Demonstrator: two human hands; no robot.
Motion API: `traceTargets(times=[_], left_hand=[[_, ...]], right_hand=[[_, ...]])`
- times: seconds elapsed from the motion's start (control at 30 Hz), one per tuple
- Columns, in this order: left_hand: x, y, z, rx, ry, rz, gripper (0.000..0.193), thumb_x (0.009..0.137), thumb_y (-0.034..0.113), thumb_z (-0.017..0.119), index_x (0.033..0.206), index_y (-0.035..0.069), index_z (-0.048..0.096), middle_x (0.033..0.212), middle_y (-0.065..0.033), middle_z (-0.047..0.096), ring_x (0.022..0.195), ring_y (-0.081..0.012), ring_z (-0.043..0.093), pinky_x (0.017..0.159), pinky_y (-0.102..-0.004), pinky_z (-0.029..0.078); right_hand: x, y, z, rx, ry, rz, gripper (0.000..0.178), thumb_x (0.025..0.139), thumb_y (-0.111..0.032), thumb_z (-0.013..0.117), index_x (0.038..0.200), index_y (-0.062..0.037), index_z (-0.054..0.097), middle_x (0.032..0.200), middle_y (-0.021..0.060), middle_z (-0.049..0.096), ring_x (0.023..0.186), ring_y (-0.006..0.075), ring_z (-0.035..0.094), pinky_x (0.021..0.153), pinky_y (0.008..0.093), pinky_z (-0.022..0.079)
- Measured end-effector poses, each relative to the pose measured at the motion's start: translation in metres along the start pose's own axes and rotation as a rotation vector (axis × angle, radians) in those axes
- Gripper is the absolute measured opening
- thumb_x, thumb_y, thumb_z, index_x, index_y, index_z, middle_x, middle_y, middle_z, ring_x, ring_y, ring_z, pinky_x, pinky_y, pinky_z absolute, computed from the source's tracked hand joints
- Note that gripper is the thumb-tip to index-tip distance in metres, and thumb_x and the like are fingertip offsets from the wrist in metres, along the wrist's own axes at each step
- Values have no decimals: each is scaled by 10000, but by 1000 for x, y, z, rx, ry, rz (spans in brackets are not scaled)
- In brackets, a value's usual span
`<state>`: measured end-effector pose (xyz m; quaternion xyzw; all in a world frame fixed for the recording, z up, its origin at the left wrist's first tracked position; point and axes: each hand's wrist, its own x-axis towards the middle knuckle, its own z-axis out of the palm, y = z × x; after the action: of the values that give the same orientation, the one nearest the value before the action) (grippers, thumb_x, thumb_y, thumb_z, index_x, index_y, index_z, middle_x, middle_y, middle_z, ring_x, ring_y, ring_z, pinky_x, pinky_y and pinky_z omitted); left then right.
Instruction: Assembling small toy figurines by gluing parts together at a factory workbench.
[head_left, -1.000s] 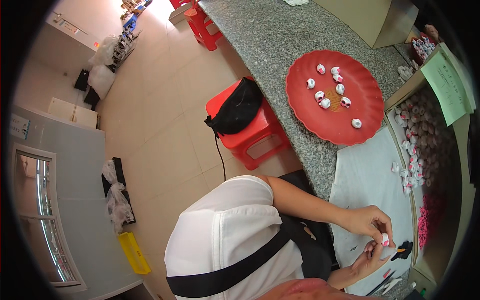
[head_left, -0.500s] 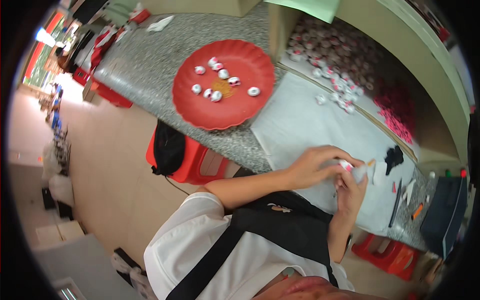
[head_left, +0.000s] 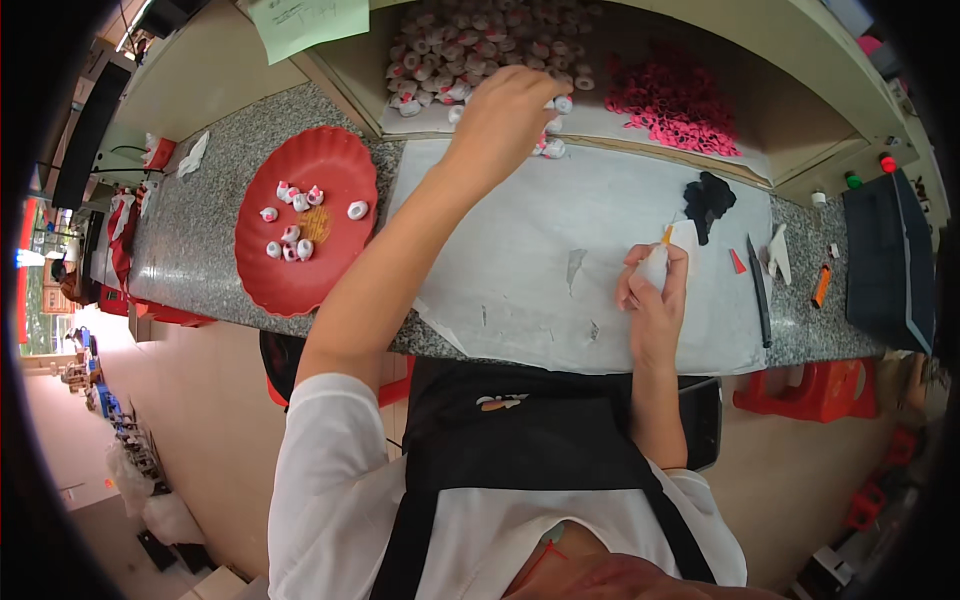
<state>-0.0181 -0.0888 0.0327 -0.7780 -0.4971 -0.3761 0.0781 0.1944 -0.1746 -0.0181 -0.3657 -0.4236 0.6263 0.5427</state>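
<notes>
My left hand reaches over the front lip of the shelf, fingers bent and pinched at a small white ring-like piece. Its fingertips are partly hidden. Just below them, more white-and-pink pieces lie at the edge of the white paper sheet. Over the sheet's right part, my right hand is wrapped round a small translucent white squeeze bottle with an orange tip pointing up. To the left, a red scalloped plate carries several white-and-pink pieces.
The shelf holds a heap of white pieces and a pile of pink ones. A black cloth, a dark pen-like tool, an orange-bodied item and a dark bin are at the right. A red stool stands below.
My left hand has left the right hand, where a white-and-pink piece was between them, and moved up to the shelf edge. The bottle stays in my right hand. The view has turned.
</notes>
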Motion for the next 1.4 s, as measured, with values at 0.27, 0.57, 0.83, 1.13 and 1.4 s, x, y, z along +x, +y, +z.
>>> traceTargets(times=[0.27,0.57,0.83,1.13,1.4], left_hand=[[41,-55,97,419,-37,156,104,641,129,558,733,82,566,746,-112,569,655,-261,542,582,-362,427],[-41,39,1,-1222,-71,-734,227,730,37,536,945,23,465,910,-57,529,798,-171,537,709,-293,453],[-104,80,-2,-1727,190,-977,264,747,39,523,1007,29,477,937,-66,517,850,-156,504,779,-302,414],[-113,85,-10,-1547,214,-808,283,728,-1,518,1006,-12,462,965,-136,516,865,-192,518,775,-307,414],[-111,87,-11,-1572,259,-838,345,700,-20,544,1026,-19,429,975,-149,510,841,-201,534,763,-300,422]], right_hand=[[-3,0,-4,49,-109,83,219,710,-26,436,905,-42,337,871,100,429,588,121,450,403,220,388],[1,-11,-7,178,-48,10,297,741,-31,436,1029,32,401,920,123,485,786,185,494,528,276,448],[1,-24,1,477,58,-112,237,705,-49,546,909,-20,428,925,102,427,727,124,453,499,221,376],[-13,-22,31,-176,28,-625,334,664,-162,637,878,-29,417,780,54,391,657,130,411,515,231,386],[-20,-22,35,-309,-153,-739,427,536,-113,741,829,-61,435,817,68,447,633,155,511,548,240,457]])
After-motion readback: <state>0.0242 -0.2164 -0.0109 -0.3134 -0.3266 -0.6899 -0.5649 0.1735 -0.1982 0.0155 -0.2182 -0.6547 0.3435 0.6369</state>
